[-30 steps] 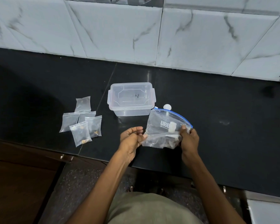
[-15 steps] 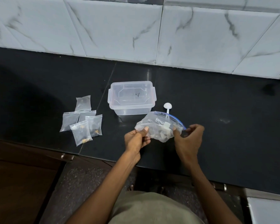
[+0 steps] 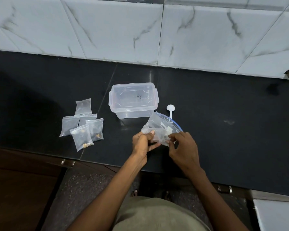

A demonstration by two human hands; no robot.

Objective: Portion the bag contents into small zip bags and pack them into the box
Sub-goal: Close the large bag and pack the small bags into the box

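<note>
A clear zip bag [image 3: 158,125] with a blue zipper edge and white lettering is held just above the black counter, folded over on itself. My left hand [image 3: 143,144] pinches its left corner. My right hand [image 3: 183,147] grips its lower right part with curled fingers. Pale contents bunch at the bag's bottom. Behind it stands a clear plastic box [image 3: 133,99] with its lid on. Several small zip bags [image 3: 83,124] lie in a loose pile to the left, some holding small brown pieces.
A white plastic scoop [image 3: 170,110] lies on the counter [image 3: 223,139] right of the box, partly behind the big bag. Marble wall tiles rise at the back. The counter's front edge runs just below my hands.
The big bag went from upright and spread flat to folded and crumpled lower down. My hands have drawn closer together, and the right hand moved left onto the bag's lower part.
</note>
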